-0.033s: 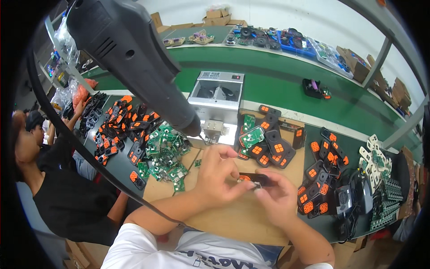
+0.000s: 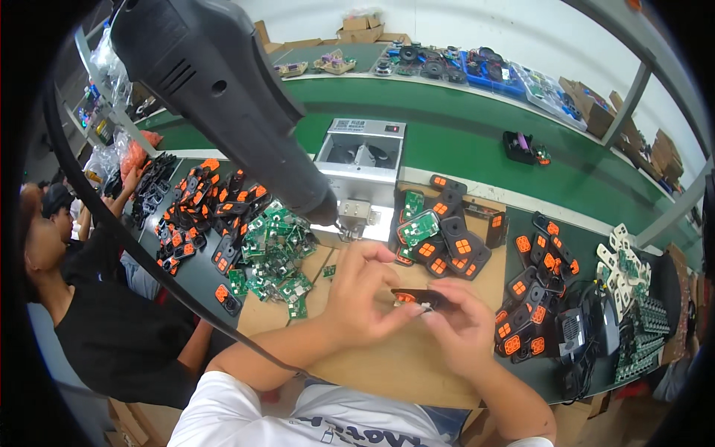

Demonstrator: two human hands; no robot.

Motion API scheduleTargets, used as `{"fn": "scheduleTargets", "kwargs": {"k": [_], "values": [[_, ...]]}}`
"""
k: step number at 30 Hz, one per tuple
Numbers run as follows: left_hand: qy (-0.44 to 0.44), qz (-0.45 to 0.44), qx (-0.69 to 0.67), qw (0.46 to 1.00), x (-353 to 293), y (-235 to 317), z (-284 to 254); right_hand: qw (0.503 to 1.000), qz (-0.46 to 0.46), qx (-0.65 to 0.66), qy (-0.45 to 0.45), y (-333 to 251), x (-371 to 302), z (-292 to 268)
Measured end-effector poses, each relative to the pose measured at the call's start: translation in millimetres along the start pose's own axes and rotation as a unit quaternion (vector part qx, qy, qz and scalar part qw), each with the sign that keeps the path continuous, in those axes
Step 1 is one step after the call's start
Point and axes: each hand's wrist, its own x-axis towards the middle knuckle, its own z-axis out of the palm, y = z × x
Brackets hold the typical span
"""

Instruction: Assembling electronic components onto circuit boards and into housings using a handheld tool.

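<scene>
A small black plastic casing with orange buttons (image 2: 426, 299) is held up between my two hands, above the brown cardboard. My right hand (image 2: 468, 328) pinches its right end between thumb and fingers. From the left, my left hand (image 2: 359, 298) has its thumb against the casing's lower edge, at a small pale part I cannot make out. The left hand's fingers are curled and partly hidden. A dark electric screwdriver (image 2: 246, 130) slants down from the upper left. Its tip is close to the metal screw feeder (image 2: 357, 175), beyond my left hand.
Green circuit boards (image 2: 277, 249) lie heaped left of the cardboard mat (image 2: 372, 369). Black casings with orange buttons (image 2: 454, 238) are piled ahead, left and right. A cable (image 2: 186, 304) crosses my left forearm. A person in black (image 2: 119, 335) sits at the left.
The casing has tilted slightly between my hands, showing more of its orange buttons. The screwdriver has shifted a little to the right.
</scene>
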Motion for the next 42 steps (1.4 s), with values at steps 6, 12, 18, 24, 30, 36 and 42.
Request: {"fn": "scheduleTargets", "kwargs": {"k": [6,12,18,24,30,36,42], "values": [[-0.129,-0.048,-0.252,0.958,-3,-7,-7,0.986,-0.112,-0.125,0.018,-8,0,1],[-0.063,-0.153,-0.452,0.876,-9,-1,6,0.958,-0.175,-0.226,-0.008,-6,1,-8],[-0.088,-0.045,-0.243,0.965,-3,-4,-7,0.977,-0.151,-0.149,0.029,-3,-1,4],[-0.081,-0.070,-0.213,0.971,-1,3,-9,0.962,-0.162,-0.217,0.034,-2,-6,1],[0.138,-0.018,-0.201,0.970,-15,-6,-13,0.990,0.095,0.106,-0.011,-10,8,-4],[0.249,0.104,-0.141,0.952,96,18,-107,0.926,0.230,0.298,0.033,-1,11,-7],[-0.040,-0.078,-0.383,0.919,133,6,-86,0.857,0.368,0.362,-0.017,21,2,-17]]}}
